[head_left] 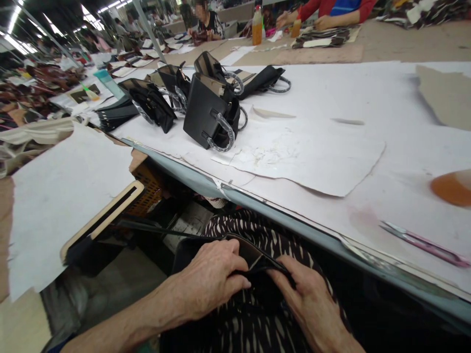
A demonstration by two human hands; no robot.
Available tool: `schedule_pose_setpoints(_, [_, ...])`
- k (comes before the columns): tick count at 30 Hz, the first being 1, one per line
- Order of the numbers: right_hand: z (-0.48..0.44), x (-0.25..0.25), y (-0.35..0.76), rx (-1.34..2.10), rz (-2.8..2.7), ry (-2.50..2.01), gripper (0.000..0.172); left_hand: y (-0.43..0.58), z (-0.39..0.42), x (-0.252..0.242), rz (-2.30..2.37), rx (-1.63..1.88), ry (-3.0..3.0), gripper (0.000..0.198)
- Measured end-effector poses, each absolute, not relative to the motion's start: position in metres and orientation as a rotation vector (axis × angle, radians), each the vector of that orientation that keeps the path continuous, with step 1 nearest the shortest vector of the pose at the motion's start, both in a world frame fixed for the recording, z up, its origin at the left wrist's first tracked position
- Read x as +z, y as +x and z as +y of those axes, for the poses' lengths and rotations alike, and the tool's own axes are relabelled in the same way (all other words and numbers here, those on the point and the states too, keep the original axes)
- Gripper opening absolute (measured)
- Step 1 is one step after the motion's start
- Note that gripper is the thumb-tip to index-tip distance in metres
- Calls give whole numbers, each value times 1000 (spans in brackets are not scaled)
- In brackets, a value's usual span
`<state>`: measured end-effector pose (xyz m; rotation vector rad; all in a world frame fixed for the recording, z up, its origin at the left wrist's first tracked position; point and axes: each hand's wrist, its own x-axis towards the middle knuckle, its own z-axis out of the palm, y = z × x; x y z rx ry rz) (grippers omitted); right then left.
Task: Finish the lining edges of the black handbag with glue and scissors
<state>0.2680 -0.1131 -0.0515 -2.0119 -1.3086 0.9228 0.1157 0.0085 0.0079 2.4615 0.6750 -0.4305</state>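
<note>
On my lap lies a black handbag (187, 252) with a tan lining showing at its mouth. My left hand (219, 272) is closed on the bag's near edge, thumb and fingers pinching the black material. Opposite it, my right hand (309, 289) grips the same opening from the right, its fingertips partly hidden inside the fold. The lower part of the bag is dark and hard to make out against the patterned cloth (294, 240) over my legs.
Several black handbags (208, 110) with plastic-wrapped handles stand on the white-covered table (324, 88). Pink thread snips (423, 242) and an orange-brown container (452, 188) are at the right. A tan-edged frame piece (103, 220) lies at left. Co-workers sit across the table beside a bottle (256, 27).
</note>
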Motion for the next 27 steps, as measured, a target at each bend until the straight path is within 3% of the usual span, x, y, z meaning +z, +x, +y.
schedule_pose_setpoints(9, [-115, -54, 265, 760, -1438, -1990, 27, 127, -3, 14, 840, -331, 2630, 13])
schedule_pose_setpoints(16, [-117, -54, 264, 836, -1411, -1960, 23, 131, -8, 2, 900, -191, 2455, 12])
schedule_pose_setpoints(27, [-117, -49, 265, 953, -1368, -1939, 15, 133, -2, 7, 535, -396, 2550, 16])
